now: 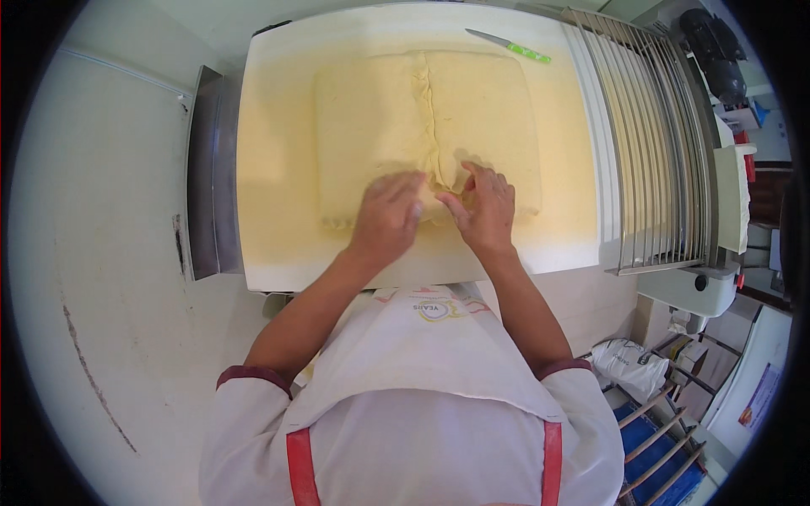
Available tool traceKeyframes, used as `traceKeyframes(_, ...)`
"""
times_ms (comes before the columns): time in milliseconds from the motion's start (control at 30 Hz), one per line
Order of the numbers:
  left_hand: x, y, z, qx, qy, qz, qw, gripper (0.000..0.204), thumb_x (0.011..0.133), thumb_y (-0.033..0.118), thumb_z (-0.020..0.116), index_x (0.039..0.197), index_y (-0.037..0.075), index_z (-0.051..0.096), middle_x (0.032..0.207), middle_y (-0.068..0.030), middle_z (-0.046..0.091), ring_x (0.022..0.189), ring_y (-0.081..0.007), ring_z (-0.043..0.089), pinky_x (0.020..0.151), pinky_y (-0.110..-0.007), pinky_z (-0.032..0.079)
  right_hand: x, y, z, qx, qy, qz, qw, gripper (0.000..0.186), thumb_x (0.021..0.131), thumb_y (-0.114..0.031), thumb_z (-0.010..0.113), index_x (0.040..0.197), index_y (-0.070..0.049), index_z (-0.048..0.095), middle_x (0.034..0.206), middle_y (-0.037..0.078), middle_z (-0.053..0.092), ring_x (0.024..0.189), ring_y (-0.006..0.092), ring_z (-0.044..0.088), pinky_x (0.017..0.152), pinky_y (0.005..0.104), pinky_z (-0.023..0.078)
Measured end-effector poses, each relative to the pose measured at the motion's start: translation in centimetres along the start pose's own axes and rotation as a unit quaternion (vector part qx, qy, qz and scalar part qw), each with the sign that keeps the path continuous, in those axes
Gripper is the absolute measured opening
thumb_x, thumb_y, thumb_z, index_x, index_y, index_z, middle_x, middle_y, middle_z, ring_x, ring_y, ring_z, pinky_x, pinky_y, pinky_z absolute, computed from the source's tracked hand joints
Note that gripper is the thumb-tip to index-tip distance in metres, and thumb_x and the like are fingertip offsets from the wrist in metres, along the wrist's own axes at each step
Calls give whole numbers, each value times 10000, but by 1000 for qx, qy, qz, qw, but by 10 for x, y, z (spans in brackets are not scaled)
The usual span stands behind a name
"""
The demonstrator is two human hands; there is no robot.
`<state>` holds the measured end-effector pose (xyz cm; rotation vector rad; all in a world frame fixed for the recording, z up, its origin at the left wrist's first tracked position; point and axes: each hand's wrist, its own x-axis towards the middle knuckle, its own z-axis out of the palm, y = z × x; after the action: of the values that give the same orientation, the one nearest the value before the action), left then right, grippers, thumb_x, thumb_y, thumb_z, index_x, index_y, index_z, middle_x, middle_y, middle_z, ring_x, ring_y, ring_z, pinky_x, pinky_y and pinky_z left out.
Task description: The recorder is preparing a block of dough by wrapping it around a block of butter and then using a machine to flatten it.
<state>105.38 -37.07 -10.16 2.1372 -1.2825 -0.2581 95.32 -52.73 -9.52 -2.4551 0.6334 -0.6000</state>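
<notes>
A large, pale yellow slab of dough (363, 126) lies on the worktop, with a ragged raised seam running down its middle from the far edge to the near one. Both of my hands are at the near end of that seam. My left hand (390, 215) lies on the dough just left of the seam, its fingertips at the fold; motion smears its fingers. On the other side, my right hand (489, 209) is curved, thumb and forefinger apart around the seam's near end. Beyond the slab's far right corner rests a knife (506, 45) with a green handle, its blade pointing left.
The white worktop (278, 257) has a yellowish dusting around the dough. A metal rack of parallel bars (645, 152) adjoins its right side, with a dark motor (713, 55) behind. A metal ledge (213, 173) borders the left. A white bag (629, 367) sits low at right.
</notes>
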Motion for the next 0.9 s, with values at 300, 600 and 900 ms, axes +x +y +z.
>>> traceKeyframes(300,18,5,6,142,13,-6,990,459,893,140,566,1320,-14,499,1444,-136,432,1355,-290,389,1129,-498,242,27,18,30,29,-21,-91,995,224,766,-108,718,964,-31,648,785,116,615,731,310,565,717,412,440)
traceKeyframes(600,20,-14,-31,18,114,-61,992,379,875,108,592,1250,53,577,1369,-140,498,1342,-351,393,1114,-512,276,54,1,37,-34,-37,-78,996,181,798,-134,700,880,-28,577,778,133,607,733,331,553,710,423,427)
traceKeyframes(900,-23,-97,-50,-50,252,-218,942,406,875,132,619,1264,34,550,1379,-154,490,1345,-352,386,1117,-463,293,76,-13,36,-9,-62,-11,998,156,834,-134,674,834,-6,584,787,163,619,806,340,584,748,436,449)
